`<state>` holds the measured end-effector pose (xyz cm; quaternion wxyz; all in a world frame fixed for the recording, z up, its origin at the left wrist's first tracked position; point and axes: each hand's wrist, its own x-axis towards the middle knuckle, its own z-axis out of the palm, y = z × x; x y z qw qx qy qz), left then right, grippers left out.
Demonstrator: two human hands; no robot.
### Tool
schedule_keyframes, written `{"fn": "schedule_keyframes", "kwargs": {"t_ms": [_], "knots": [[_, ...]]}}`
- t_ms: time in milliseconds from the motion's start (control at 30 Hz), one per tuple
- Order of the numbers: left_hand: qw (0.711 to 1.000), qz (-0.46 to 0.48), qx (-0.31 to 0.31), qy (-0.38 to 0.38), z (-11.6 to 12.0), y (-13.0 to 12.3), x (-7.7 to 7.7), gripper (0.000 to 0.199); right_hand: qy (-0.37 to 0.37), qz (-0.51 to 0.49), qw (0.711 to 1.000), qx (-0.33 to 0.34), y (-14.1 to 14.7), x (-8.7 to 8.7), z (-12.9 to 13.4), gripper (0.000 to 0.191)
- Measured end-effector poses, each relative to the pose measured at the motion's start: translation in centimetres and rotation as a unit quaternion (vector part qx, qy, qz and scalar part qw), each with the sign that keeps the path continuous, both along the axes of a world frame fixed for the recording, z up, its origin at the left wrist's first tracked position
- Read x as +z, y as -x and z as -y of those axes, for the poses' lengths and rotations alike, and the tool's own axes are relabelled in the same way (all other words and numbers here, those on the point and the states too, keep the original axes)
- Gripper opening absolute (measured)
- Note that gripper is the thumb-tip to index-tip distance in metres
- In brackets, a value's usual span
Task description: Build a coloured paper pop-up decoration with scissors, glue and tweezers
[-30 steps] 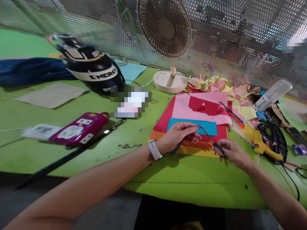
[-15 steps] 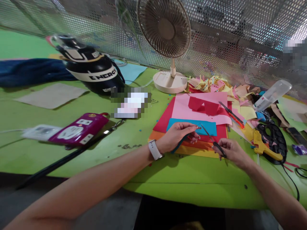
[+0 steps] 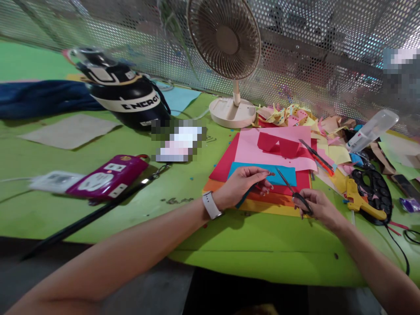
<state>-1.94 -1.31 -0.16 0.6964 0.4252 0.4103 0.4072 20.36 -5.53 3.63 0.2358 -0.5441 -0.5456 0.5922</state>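
Observation:
Black-handled scissors [image 3: 302,202] are held in my right hand [image 3: 317,207], their blades pointing up and left over a blue paper strip [image 3: 285,176]. My left hand [image 3: 246,183], with a white watch band on the wrist, pinches a tiny brown piece [image 3: 271,174] between thumb and fingertip, just left of the scissor tips. A dark blue piece [image 3: 244,199] hangs below my left palm. Under both lie stacked red, orange [image 3: 278,199] and yellow sheets. A folded red paper piece [image 3: 278,145] rests on a pink sheet [image 3: 246,144].
A white fan [image 3: 232,113] stands behind the sheets. Paper scraps, a cutter [image 3: 318,157], a clear bottle [image 3: 372,131] and a yellow glue gun [image 3: 364,203] lie to the right. Leftward are a purple power strip [image 3: 108,177], a phone-like blurred object and a large black bottle [image 3: 131,98].
The scissors have moved slightly right, away from the small piece, and their blades look closed together. My left hand has barely moved.

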Motion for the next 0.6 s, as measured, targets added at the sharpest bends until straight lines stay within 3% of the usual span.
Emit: {"fn": "schedule_keyframes", "kwargs": {"t_ms": [167, 600], "knots": [[1.0, 0.01, -0.006, 0.004, 0.04, 0.0, -0.13, 0.019, 0.004, 0.001, 1.0, 0.026, 0.08, 0.02, 0.12, 0.055], [1.0, 0.0, -0.021, -0.004, 0.18, -0.05, 0.23, 0.021, 0.003, 0.018, 1.0, 0.015, 0.15, -0.49, 0.09, 0.056]]}}
